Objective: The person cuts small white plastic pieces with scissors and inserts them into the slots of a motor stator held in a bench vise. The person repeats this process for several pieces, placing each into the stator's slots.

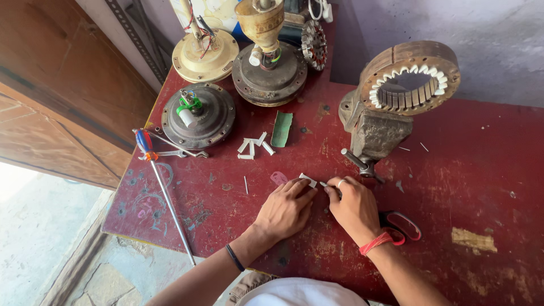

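Paper, in the form of a small white folded strip [309,180], is pinched between both hands just above the worn red-painted counter [476,170], directly in front of the person. The fingers of the left hand [285,208] are curled down with the tips closed on the strip's left end; the fingers of the right hand [354,205] are closed on its right end. A silver ring is worn on the right hand, and a red thread band on its wrist. Red-handled scissors [401,224] lie just beside the right wrist. A grey metal bench vise [375,131] stands just beyond the hands, with a round rusty motor stator ring lined with white slot insulators [412,78] held in it. A pile of short white paper pieces [254,147] and a green paper scrap [281,128] lie further out. Dark round fan motor housings [198,115] are set at the far left, near a long red-and-blue-handled screwdriver [161,187].
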